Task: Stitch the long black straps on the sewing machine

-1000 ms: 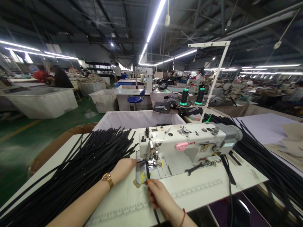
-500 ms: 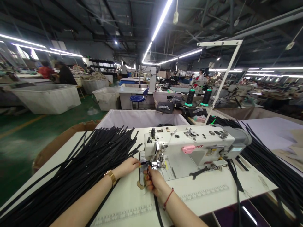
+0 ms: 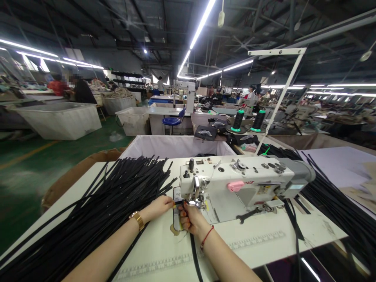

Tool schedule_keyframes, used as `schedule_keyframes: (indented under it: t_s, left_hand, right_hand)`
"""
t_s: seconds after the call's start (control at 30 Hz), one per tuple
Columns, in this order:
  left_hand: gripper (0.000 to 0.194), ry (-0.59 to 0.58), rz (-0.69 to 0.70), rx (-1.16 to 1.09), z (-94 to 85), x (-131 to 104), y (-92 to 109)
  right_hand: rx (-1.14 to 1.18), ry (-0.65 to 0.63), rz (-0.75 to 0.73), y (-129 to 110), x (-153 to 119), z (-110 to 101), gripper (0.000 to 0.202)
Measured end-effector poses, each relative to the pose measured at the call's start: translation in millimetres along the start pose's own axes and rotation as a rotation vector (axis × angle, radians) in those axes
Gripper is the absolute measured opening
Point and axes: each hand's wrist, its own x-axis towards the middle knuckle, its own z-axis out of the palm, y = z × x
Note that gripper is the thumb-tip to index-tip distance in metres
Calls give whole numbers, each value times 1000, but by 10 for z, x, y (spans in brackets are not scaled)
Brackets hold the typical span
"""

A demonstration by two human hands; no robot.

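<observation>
A white sewing machine [image 3: 217, 188] stands on the pale table, its needle area at the left end. Beside the needle plate, my left hand [image 3: 158, 207], with a gold watch at the wrist, pinches the end of a black strap [image 3: 178, 202]. My right hand [image 3: 189, 219] is closed just in front of the presser foot, its fingers curled round the black strap, which hangs down toward me below the palm. A big pile of black straps [image 3: 117, 196] covers the table's left side, under and beside my left forearm.
A wrench [image 3: 248, 215] lies by the machine's base. Behind are a lined bin [image 3: 176, 145], thread cones [image 3: 237, 120] and a thread stand [image 3: 280, 98]. More black straps [image 3: 337, 203] lie at the right. People sit in the left background.
My right hand has moved slightly up and nearer the presser foot. My left hand keeps nearly the same place. The view has shifted a little.
</observation>
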Motion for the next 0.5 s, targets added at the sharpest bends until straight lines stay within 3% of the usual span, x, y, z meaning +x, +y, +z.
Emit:
schedule_keyframes:
  t_s: [0.33, 0.43, 0.5]
  left_hand:
    - [29, 107, 41, 91, -76, -158, 221]
    - [29, 170, 64, 98, -283, -344, 299]
    - [31, 309, 70, 84, -520, -610, 316]
  right_hand:
    - [-58, 37, -102, 36, -12, 4, 26]
    - [-94, 30, -174, 70, -194, 48, 24]
    - [-126, -1, -214, 124, -406, 45, 24]
